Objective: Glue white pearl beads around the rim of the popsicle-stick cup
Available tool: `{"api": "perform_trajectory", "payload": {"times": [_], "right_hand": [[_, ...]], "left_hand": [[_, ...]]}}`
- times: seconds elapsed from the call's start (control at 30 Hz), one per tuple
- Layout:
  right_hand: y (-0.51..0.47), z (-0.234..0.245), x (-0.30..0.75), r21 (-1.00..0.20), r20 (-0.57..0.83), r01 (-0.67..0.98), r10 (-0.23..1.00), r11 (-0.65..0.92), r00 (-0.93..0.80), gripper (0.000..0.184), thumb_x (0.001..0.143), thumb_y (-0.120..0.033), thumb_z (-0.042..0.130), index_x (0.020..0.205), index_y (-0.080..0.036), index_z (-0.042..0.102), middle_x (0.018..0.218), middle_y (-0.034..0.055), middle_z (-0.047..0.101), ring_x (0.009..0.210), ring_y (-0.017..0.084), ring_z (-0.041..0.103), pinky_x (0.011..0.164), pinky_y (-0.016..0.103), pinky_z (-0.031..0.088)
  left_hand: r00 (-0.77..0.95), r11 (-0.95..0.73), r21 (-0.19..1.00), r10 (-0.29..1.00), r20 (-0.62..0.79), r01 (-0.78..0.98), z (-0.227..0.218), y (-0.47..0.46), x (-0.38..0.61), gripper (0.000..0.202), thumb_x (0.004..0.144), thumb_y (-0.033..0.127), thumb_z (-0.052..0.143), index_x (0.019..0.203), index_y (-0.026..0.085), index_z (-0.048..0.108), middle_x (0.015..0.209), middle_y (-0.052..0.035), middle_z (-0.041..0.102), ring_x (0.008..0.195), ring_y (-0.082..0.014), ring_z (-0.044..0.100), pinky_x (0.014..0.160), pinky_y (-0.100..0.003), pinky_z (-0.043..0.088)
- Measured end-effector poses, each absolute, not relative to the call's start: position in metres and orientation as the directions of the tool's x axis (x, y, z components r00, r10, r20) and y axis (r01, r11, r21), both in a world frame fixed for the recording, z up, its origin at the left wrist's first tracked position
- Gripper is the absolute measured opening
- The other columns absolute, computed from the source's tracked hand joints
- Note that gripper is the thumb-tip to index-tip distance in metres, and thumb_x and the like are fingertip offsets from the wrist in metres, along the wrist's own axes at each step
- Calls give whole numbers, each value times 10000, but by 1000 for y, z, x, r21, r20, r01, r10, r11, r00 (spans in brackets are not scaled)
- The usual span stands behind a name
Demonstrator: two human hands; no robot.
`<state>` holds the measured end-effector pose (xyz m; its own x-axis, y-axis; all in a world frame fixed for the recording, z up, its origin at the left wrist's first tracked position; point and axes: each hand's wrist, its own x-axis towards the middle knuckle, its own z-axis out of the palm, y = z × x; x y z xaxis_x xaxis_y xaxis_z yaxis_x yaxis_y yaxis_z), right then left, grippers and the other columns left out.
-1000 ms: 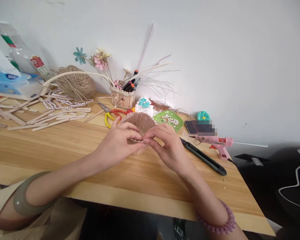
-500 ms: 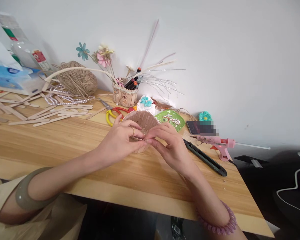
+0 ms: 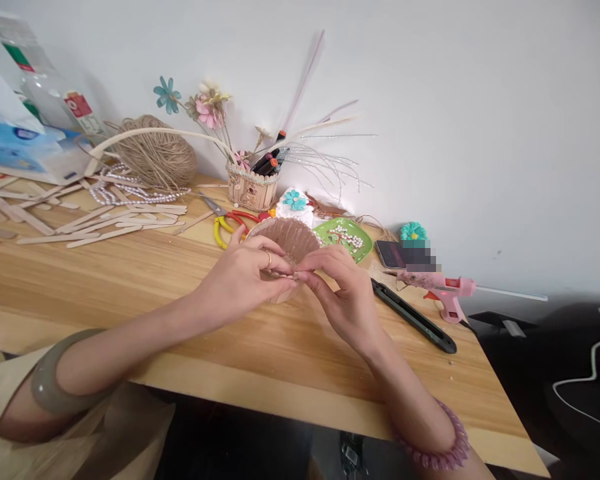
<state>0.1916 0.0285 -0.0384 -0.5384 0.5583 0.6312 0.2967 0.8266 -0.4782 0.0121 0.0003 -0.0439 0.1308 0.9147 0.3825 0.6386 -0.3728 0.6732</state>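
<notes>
A round basket of upright craft sticks (image 3: 286, 239) stands on the wooden table (image 3: 130, 280) in front of me. My left hand (image 3: 240, 280) wraps its near rim, thumb and fingers pinched together. My right hand (image 3: 345, 293) meets it fingertip to fingertip at the rim, also pinched. What the fingertips press is too small to make out; it looks like a short bit of pearl string.
Loose craft sticks (image 3: 105, 227), a twine ball (image 3: 155, 150), pearl strings (image 3: 130, 193) lie at left. Behind the basket: scissors (image 3: 225, 223), a pen holder with flowers (image 3: 253, 187), a green dish (image 3: 343, 237). At right: a phone (image 3: 400, 253), a pink glue gun (image 3: 445, 293), a black knife (image 3: 413, 323).
Both hands stay pinched at the basket rim; they and the basket have drifted slightly right and up in view as my head shifted.
</notes>
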Motion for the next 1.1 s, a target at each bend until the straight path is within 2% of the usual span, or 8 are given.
{"api": "perform_trajectory", "payload": {"times": [0.3,0.5,0.67,0.77,0.9,0.97,1.03,1.1], "right_hand": [[28,-38,193,-396,632,343,524,852,-571,120,907,-127,584,873,-229,638,886,46,700,850,200,602,768,362,493],[28,-36,194,-344,595,409,533,845,-601,143,941,-177,536,875,-240,646,904,44,703,842,203,617,916,430,439],[28,-35,194,-360,566,409,545,838,-619,129,940,-169,541,867,-229,630,901,49,699,837,203,602,883,418,441],[28,-35,194,-411,551,393,567,823,-612,122,927,-173,565,854,-230,645,898,47,703,846,207,607,892,431,439],[29,-32,196,-621,546,266,651,737,-528,113,909,-188,596,878,-249,687,895,30,709,877,197,631,825,374,499],[31,-31,197,-687,543,233,699,688,-465,133,907,-185,589,901,-254,703,889,22,714,872,190,643,797,350,517],[32,-31,198,-694,555,249,723,675,-413,132,900,-181,595,893,-252,706,875,18,713,861,188,647,796,347,521],[32,-32,199,-653,584,283,705,703,-402,112,888,-174,615,875,-247,698,863,22,700,857,190,641,794,349,521]], "left_hand": [[133,-372,670,915,380,642,-44,1,12,30,710,261,748,731,266,768,855,-4,748,969,-245,672,1153,-610,165],[148,-381,671,914,379,636,-43,1,12,28,717,277,748,736,278,768,835,14,754,969,-249,670,1150,-610,153],[150,-392,673,909,389,627,-43,1,12,30,719,271,751,739,277,773,827,16,758,976,-253,671,1137,-613,164],[151,-389,668,910,386,634,-43,1,12,31,716,265,756,741,275,772,842,10,758,969,-246,672,1137,-601,177],[139,-368,680,919,369,634,-43,2,12,54,710,251,761,755,278,775,860,-2,750,972,-242,670,1140,-607,172],[137,-359,690,924,356,628,-43,2,12,62,707,238,759,746,283,775,857,-6,748,980,-249,667,1136,-624,166],[137,-358,696,925,354,622,-43,2,11,65,704,226,754,727,285,772,851,-7,748,989,-255,664,1135,-637,156],[136,-363,700,923,359,615,-43,2,11,70,714,222,742,728,284,772,843,-8,748,983,-256,666,1136,-643,159]]}}
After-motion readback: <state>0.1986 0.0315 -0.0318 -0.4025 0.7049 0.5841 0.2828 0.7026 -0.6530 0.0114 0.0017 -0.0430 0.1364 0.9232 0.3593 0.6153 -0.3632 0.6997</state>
